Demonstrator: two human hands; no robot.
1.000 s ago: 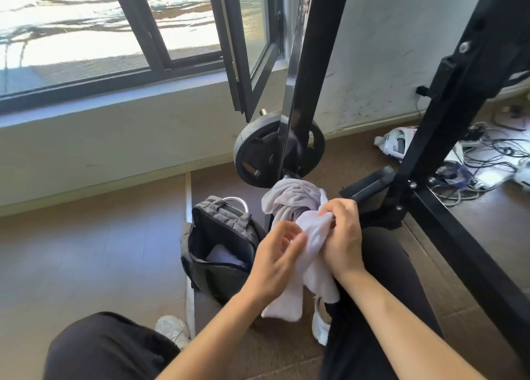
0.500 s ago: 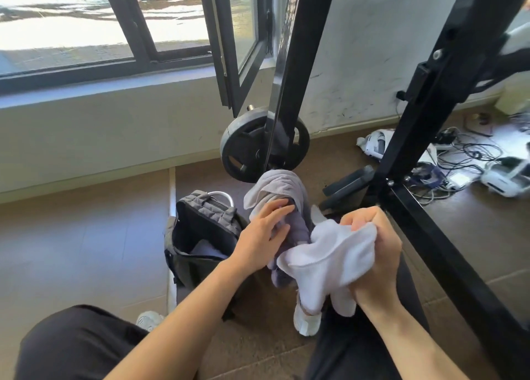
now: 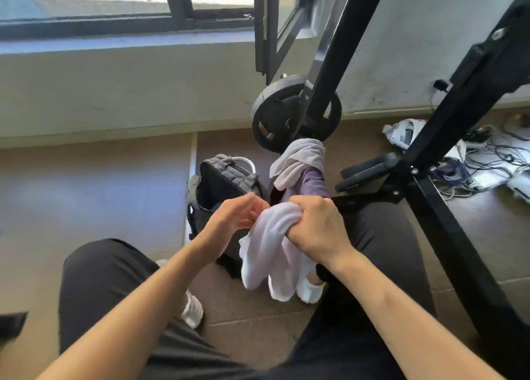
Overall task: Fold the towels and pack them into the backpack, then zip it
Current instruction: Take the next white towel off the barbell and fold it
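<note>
Folding step — my right hand [image 3: 317,232] clenches the bunched white towel [image 3: 266,253] near-right of the open backpack [image 3: 220,181]; left hand [image 3: 231,222] curled beside it, pinch unclear — next I'd spread and fold

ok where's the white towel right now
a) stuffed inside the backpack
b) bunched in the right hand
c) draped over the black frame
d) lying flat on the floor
b: the right hand is fisted round the top of the white towel, and the rest hangs loose below it, outside the backpack.
</note>
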